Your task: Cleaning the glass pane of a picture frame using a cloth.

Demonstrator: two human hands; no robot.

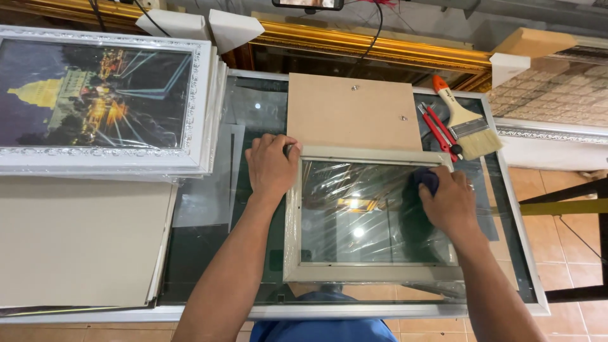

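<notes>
We look steeply down from our head camera, close over the worktop (519,253), facing forward along our forearms.

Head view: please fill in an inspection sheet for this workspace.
Surface: glass-topped table with a pale metal edge.
Job's things: small pale picture frame lying flat, its glass reflecting lights; dark blue cloth on the glass.
Clutter: brown backing board, paintbrush, red-handled pliers, white framed night picture, beige boards.
Hands: left hand pressing the frame's top left corner; right hand on the cloth.
Cables: black cable hanging at the back.
Surroundings: gold frame moulding, tiled floor.
</notes>
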